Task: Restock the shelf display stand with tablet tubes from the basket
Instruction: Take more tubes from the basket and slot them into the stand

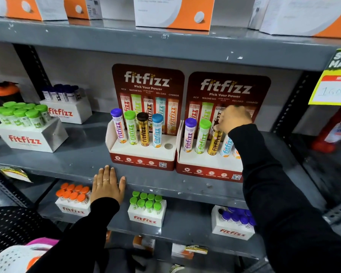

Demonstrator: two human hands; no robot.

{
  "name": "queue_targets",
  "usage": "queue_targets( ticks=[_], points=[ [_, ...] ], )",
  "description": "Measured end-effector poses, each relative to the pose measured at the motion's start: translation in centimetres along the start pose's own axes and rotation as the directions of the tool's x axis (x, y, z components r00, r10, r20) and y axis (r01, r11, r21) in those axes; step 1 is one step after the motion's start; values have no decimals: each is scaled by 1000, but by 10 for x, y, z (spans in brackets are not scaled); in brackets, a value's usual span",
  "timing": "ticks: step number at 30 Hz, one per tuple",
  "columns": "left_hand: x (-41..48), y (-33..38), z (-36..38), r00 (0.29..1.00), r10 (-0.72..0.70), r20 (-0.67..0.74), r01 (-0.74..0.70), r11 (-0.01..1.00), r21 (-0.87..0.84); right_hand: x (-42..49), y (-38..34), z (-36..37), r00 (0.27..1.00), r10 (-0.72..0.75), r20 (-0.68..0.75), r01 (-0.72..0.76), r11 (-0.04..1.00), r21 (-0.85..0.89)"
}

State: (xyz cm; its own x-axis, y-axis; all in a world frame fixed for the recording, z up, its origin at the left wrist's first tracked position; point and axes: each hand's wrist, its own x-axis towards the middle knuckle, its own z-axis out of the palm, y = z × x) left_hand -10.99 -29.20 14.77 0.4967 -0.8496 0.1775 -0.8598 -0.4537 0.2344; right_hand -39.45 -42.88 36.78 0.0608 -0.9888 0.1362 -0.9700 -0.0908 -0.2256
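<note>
Two red-and-white fitfizz display stands sit side by side on the middle shelf. The left stand [144, 157] holds purple, green, brown and blue-capped tubes, and its rightmost hole [168, 146] is bare. The right stand [209, 166] holds purple, green, gold and blue tubes, plus an orange one partly hidden behind my sleeve. My right hand [234, 118] grips the top of the gold tube [216, 141] in the right stand. My left hand [107, 184] lies flat, fingers apart, on the shelf's front edge. A black mesh basket [10, 225] shows at lower left.
White fitfizz boxes of green-capped tubes [26, 123] and dark-capped tubes [65, 103] stand at the left of the shelf. Below are boxes with orange [73, 201], green [147, 208] and purple caps [234, 223]. Orange-white cartons line the shelf above. A yellow price tag [335, 83] hangs at right.
</note>
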Motion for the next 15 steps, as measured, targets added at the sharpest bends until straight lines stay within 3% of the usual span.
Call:
queue_targets(
  ticks=[4,9,15],
  points=[
    [0,-2,1,1000,1,-17,-2,1000,-22,-7,-9,-3,999,-11,-45,12,1000,23],
    [1,-4,1,999,31,-8,-32,998,-45,-33,-65,7,948,-243,-205,256,966,39],
    [-8,-33,-2,986,162,-26,-163,985,-62,-88,-170,72,819,-573,-20,569,808,152]
  ],
)
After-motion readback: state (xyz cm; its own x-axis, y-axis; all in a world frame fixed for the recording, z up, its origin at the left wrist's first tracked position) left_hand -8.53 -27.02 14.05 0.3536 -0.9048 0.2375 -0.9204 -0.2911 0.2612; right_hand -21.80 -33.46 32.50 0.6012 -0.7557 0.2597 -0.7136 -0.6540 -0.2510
